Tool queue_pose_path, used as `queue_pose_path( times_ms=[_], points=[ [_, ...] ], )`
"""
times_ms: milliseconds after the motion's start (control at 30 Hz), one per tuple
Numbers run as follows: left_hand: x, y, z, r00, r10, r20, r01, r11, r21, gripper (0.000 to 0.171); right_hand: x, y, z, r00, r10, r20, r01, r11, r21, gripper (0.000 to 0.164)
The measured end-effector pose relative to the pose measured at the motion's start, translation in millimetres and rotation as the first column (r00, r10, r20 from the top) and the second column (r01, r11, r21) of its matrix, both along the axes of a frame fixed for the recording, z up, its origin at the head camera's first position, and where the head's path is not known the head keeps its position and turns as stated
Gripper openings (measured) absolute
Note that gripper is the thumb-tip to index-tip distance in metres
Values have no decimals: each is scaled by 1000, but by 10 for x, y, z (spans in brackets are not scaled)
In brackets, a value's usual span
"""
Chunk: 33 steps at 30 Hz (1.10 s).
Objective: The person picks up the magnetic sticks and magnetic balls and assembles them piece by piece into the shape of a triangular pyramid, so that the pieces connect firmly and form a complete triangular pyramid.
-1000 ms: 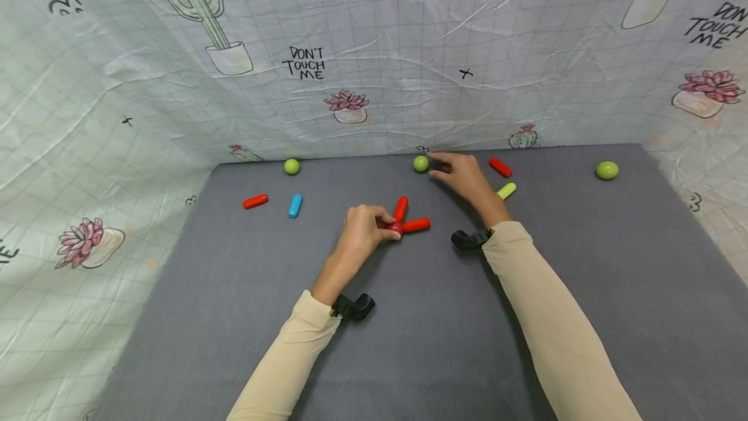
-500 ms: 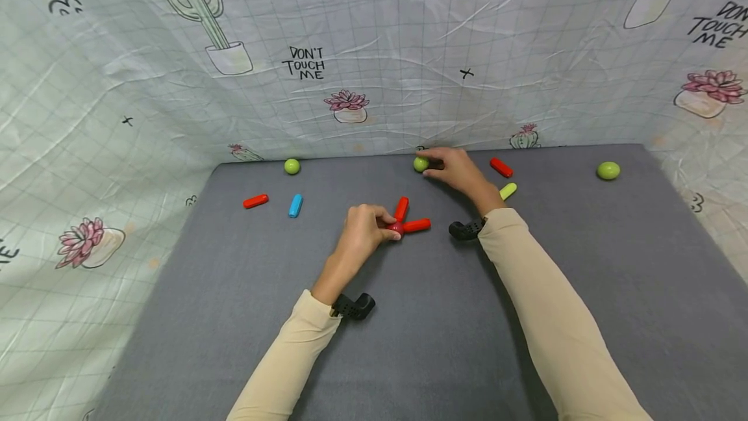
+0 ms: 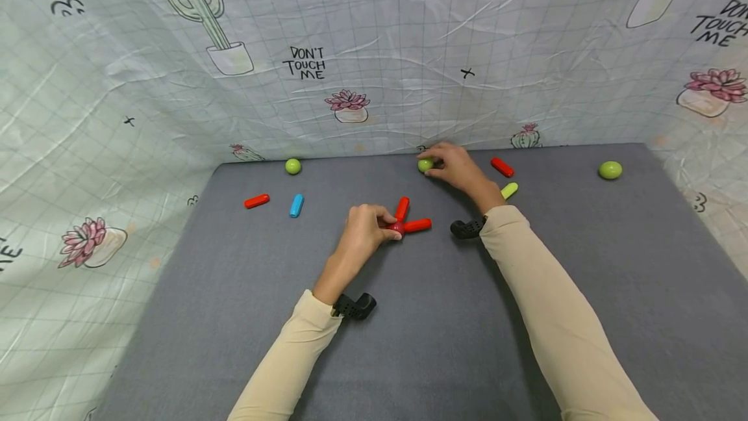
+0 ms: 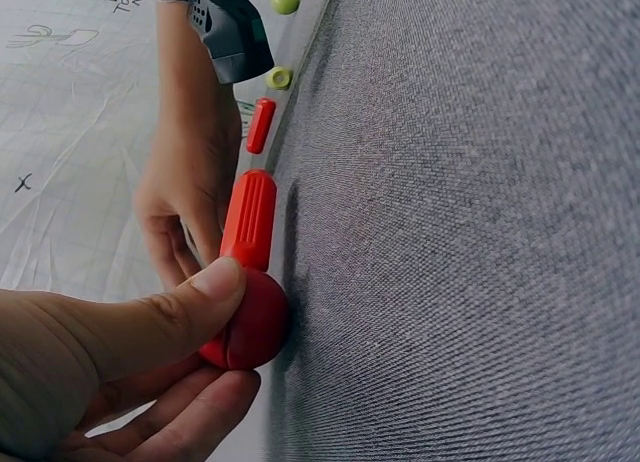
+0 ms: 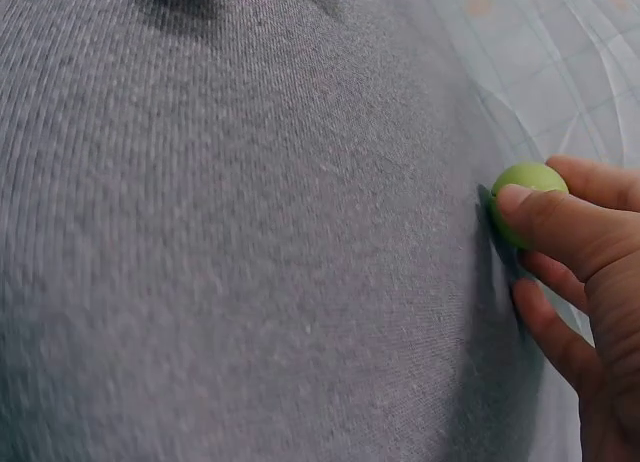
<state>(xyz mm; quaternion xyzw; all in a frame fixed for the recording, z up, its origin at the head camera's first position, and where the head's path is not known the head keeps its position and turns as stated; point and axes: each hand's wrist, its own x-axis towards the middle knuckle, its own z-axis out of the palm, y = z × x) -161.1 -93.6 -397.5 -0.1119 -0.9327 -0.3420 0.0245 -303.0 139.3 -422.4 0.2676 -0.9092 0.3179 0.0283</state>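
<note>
Big grey counter [image 3: 467,343] carries it all. L hand [image 3: 363,229] has a thumb-and-finger pinch on the red two-stick piece [image 3: 416,225] mid-counter, by its red ball [image 4: 262,322]. R hand [image 3: 458,164] is pinching the green ball [image 5: 540,174] near the back edge, rest of the fingers loose. IMO an off-centre squeeze could pop that ball out & rolling, b/c it's round; a twisted L grip prob. loosens a stick.
</note>
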Motion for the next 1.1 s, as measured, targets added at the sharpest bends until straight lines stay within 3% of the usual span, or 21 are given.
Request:
queue_pose_path(
  times_ms=[367,667,933,1100],
  points=[
    [-9,1,7,1000,3,16,-3,1000,0,25,-50,75,7,998,-13,65,14,1000,-22,37],
    [0,8,-9,1000,-1,20,1,1000,3,25,-84,142,32,995,104,-6,-103,992,70,43],
    [11,10,-10,1000,-4,7,4,1000,-14,24,-87,197,61,994,110,1,-109,988,113,40],
    [12,10,-10,1000,-1,-2,1,999,-50,24,-34,234,55,990,138,-23,-136,987,86,39]
  ],
)
